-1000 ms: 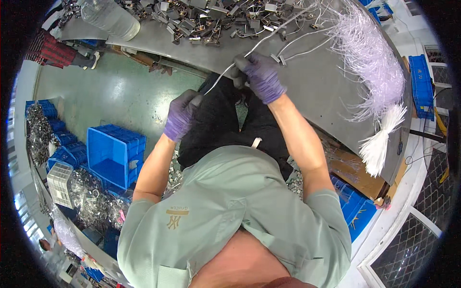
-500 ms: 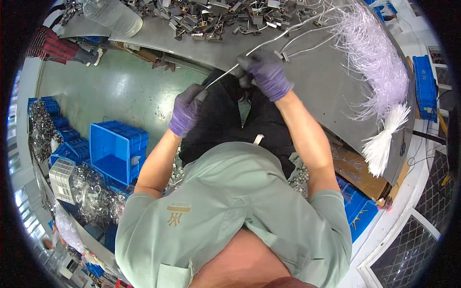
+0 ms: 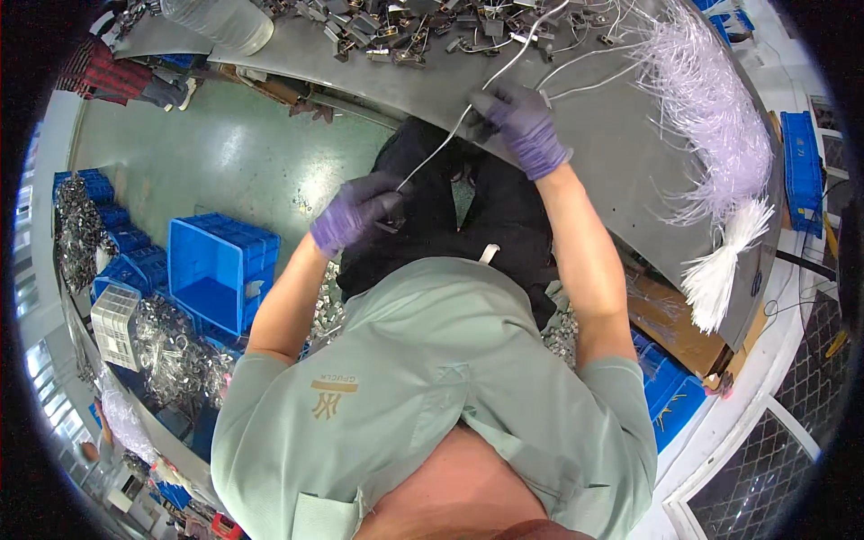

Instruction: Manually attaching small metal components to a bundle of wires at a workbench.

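A thin silvery-white wire (image 3: 434, 155) runs slantwise from my left hand (image 3: 353, 212), past my right hand (image 3: 524, 130), and on toward the far side of the table. Both hands wear purple gloves with dark grey palms and fingers. My left hand is closed round the wire's near end, above my lap; something small and dark shows under its fingers, blurred. At the table's near edge, the bent fingers of my right hand close on the wire farther along. Two shorter pieces of wire (image 3: 589, 88) lie on the table just beyond that hand.
Small grey box-shaped parts (image 3: 396, 31) are heaped along the far side of the grey table (image 3: 594, 171). A clear plastic container (image 3: 220, 22) stands far left. A bundle of lilac-white strands (image 3: 711, 117) lies at right. Blue crates (image 3: 220, 270) stand left; another person's legs (image 3: 166, 90) show far left.
My left hand has moved down and slightly left with the wire's end. My right hand has shifted a little right, and the wire has been drawn toward me.
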{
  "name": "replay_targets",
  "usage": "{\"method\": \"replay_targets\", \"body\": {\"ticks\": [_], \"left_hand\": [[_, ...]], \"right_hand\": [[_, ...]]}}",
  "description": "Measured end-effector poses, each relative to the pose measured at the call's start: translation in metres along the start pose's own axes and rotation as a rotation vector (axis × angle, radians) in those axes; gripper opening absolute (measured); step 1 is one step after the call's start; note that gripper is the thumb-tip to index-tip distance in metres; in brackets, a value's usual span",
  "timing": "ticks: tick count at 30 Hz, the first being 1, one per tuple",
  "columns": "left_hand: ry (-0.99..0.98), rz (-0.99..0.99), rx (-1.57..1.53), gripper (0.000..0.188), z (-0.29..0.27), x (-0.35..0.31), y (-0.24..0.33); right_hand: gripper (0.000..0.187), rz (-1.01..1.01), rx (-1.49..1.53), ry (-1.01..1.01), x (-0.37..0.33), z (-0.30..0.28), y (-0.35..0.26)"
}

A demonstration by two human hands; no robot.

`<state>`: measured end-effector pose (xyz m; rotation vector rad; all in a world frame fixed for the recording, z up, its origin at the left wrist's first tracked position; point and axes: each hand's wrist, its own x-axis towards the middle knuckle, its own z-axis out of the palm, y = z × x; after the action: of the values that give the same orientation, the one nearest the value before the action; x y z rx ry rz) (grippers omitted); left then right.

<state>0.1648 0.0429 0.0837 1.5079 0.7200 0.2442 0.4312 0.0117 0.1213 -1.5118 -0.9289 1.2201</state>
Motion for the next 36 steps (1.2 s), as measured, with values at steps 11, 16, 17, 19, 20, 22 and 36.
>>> {"method": "replay_targets", "body": {"ticks": [11, 16, 17, 19, 20, 22, 36], "left_hand": [[0.304, 0.126, 0.050, 0.023, 0.036, 0.023, 0.014], [0.191, 0.076, -0.295, 0.026, 0.047, 0.030, 0.027], [0.191, 0.075, -0.297, 0.026, 0.047, 0.031, 0.033], [0.103, 0.107, -0.207, 0.026, 0.046, 0.032, 0.042], [0.103, 0.106, -0.207, 0.026, 0.043, 0.035, 0.039], [-0.049, 0.107, -0.279, 0.028, 0.036, 0.042, 0.037], [0.135, 0.121, -0.918, 0.045, 0.064, 0.088, 0.035]], "right_hand": [[0.031, -0.224, 1.162, -0.179, 0.015, 0.010, -0.009], [0.046, 0.098, 0.980, 0.528, -0.005, 0.049, -0.031], [0.046, 0.100, 0.978, 0.529, -0.009, 0.051, -0.023], [0.047, -0.088, 0.989, 0.062, -0.017, 0.054, -0.004], [0.047, -0.056, 0.995, 0.080, -0.020, 0.053, -0.003], [0.046, -0.067, 0.984, 0.036, -0.016, 0.047, -0.004], [0.048, 0.048, 1.004, 0.361, -0.011, 0.045, -0.021]]}}
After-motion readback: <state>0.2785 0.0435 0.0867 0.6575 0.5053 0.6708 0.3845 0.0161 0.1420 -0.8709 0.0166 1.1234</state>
